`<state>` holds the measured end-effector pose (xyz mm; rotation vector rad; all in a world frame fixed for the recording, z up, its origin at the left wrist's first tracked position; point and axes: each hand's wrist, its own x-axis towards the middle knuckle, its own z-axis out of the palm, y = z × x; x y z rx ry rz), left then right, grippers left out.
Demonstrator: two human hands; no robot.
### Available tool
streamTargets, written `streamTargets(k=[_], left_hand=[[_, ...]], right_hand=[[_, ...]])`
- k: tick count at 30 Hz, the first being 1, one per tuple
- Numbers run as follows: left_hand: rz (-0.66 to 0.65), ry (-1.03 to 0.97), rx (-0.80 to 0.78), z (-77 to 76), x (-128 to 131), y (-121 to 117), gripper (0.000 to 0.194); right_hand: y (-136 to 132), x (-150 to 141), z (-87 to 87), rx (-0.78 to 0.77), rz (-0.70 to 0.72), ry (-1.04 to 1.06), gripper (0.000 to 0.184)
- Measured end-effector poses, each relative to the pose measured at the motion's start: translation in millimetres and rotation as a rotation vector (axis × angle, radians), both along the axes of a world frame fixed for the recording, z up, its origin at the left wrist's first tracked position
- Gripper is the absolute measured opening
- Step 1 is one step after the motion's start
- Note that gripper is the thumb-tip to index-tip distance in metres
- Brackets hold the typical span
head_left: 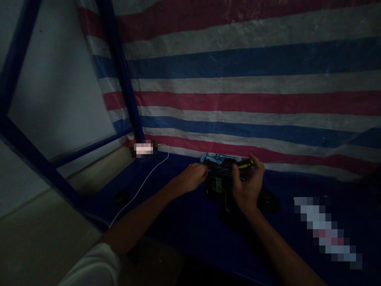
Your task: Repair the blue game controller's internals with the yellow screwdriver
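Striped tarpaulin (244, 83) in red, white and blue bands hangs behind the work, with a blue metal frame (121, 75) running up its left side and a pale wall (56, 87) beyond. Light poor throughout. Dark blue tabletop (184, 242) fills the lower middle of the view, its near edge lost in shadow.

Right hand (247, 186): fingers curled round a slim yellow-and-black tool handle (245, 163), the tool's tip hidden in the dark. Left hand (191, 178): fingers bunched, tips just at the edge of a dark electronic device (218, 186); cannot tell whether they pinch anything. Device sits on the tabletop under and between the hands, a small circuit board (218, 184) showing, outline hard to make out. Blue printed piece (212, 159) lies just behind it, partly hidden.

Pixelated object (143, 148) near the frame's foot, white cable (139, 186) running from it and passing behind the left forearm. Second pixelated strip (324, 230) lies on the tabletop at right; neither can be identified. White sleeve (89, 266) covers the upper left arm, cut off by the view's edge.
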<state>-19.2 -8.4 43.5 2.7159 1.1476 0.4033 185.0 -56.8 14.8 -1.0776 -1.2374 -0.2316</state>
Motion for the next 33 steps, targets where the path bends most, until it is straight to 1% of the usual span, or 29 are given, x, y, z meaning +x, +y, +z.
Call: streamTargets(k=[2, 4, 6, 8, 11, 14, 17, 20, 23, 27, 33], left_hand=[[0.028, -0.004, -0.009, 9.0, -9, 4, 0.017], [0.078, 0.005, -0.010, 16.2, -19, 7, 0.019], [0.124, 0.017, -0.021, 19.6, -32, 11, 0.020], [0.157, 0.005, -0.025, 19.0, -44, 13, 0.020], [0.180, -0.063, -0.036, 12.6, -61, 12, 0.018], [0.175, -0.121, -0.090, 2.0, -71, 9, 0.014], [0.108, -0.148, -0.120, -11.5, -76, 7, 0.010], [0.030, -0.162, -0.099, -25.5, -80, 8, 0.007], [-0.028, -0.136, -0.075, -36.3, -80, 11, 0.006], [-0.089, -0.097, -0.075, -42.7, -78, 12, 0.005], [-0.080, -0.101, -0.091, -43.6, -79, 10, 0.003]], right_hand=[[-1, 1, 0.4, -0.006, -0.003, 0.006, 0.053], [-1, 2, -0.2, -0.014, -0.002, 0.003, 0.054], [-1, 3, -1.2, -0.021, 0.004, -0.009, 0.054], [0, 3, -2.3, -0.023, 0.012, -0.024, 0.055], [0, 2, -3.9, -0.012, 0.024, -0.048, 0.055], [0, 2, -4.3, -0.006, 0.024, -0.073, 0.055], [0, 2, -3.2, 0.008, 0.005, -0.091, 0.054], [-1, 3, -1.8, 0.022, -0.015, -0.109, 0.053], [-1, 3, -1.1, 0.020, -0.018, -0.118, 0.052], [-2, 3, -1.0, 0.033, -0.020, -0.135, 0.052], [-3, 2, 0.6, 0.068, -0.041, -0.175, 0.052]])
